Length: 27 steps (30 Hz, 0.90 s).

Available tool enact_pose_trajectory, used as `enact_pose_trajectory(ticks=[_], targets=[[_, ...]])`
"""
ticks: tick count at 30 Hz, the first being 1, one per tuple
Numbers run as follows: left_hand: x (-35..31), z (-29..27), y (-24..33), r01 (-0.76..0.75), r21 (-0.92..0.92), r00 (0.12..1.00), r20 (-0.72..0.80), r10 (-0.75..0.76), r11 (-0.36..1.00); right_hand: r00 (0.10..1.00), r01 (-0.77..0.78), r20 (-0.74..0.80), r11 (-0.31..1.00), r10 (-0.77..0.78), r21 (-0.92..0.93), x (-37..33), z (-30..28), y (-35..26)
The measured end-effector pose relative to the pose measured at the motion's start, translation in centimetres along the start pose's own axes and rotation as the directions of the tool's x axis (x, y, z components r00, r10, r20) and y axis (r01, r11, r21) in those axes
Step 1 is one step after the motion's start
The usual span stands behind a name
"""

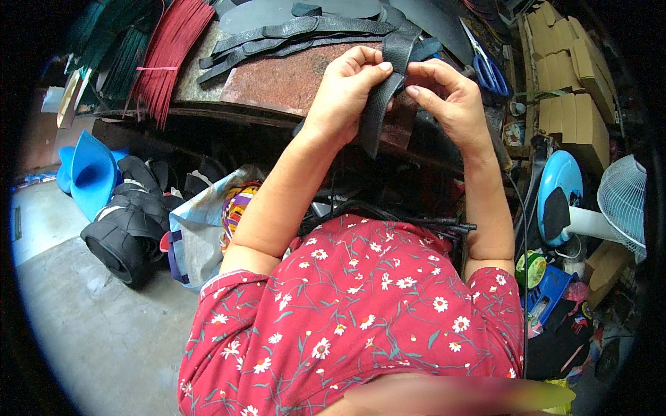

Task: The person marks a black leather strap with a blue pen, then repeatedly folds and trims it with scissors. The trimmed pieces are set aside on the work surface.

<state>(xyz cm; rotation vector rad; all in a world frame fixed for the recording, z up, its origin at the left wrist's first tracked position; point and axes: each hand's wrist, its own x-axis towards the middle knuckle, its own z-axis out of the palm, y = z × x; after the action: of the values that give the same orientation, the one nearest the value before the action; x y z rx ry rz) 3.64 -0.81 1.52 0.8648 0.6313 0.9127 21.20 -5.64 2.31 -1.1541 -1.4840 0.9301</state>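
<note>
A black leather strap [379, 111] hangs down in front of the bench edge, its upper part bent over between my hands. My left hand [352, 87] pinches it, thumb pressed on its face and fingers curled behind. Close by on the other side, my right hand [444, 97] has its thumb and forefinger brought near each other at the strap's edge; whether they grip it is hard to see. More black leather straps [298, 35] lie on the bench beyond my left hand, some overlapping.
The bench carries a reddish worn slab [277, 80], a bundle of red strips [170, 55] and blue-handled scissors [489, 73]. Cardboard pieces [572, 69] are stacked at the right, above a blue and white fan [562, 197]. Black rolled material [125, 236] and a bag [201, 229] sit on the floor.
</note>
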Motion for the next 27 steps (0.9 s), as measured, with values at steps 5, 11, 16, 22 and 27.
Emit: enact_pose_trajectory(ticks=[5,11,16,22,27], targets=[[-0.1,0.2,-0.1,-0.004,0.016,1.000,-0.010,0.004,1.000,0.983,0.146,-0.076,0.963,-0.167,-0.225,0.4,0.6,0.3],[0.1,-1.4,0.6,0.150,-0.118,0.983,0.124,-0.135,0.982,0.949,0.306,0.038,0.889,-0.313,-0.339,1.5,0.5,0.1],[0.2,-1.4,0.3,0.122,-0.082,0.986,0.127,-0.111,0.989,0.952,0.270,-0.011,0.859,-0.305,-0.435,1.6,0.7,0.5],[-0.1,-0.7,-0.1,0.083,-0.073,0.996,0.042,-0.080,0.994,0.984,0.136,-0.078,0.960,-0.159,-0.243,1.1,1.1,0.4],[0.0,-0.9,0.2,0.094,-0.095,0.994,0.066,-0.088,0.991,0.940,0.265,-0.134,0.918,-0.315,-0.295,1.0,1.7,0.6]])
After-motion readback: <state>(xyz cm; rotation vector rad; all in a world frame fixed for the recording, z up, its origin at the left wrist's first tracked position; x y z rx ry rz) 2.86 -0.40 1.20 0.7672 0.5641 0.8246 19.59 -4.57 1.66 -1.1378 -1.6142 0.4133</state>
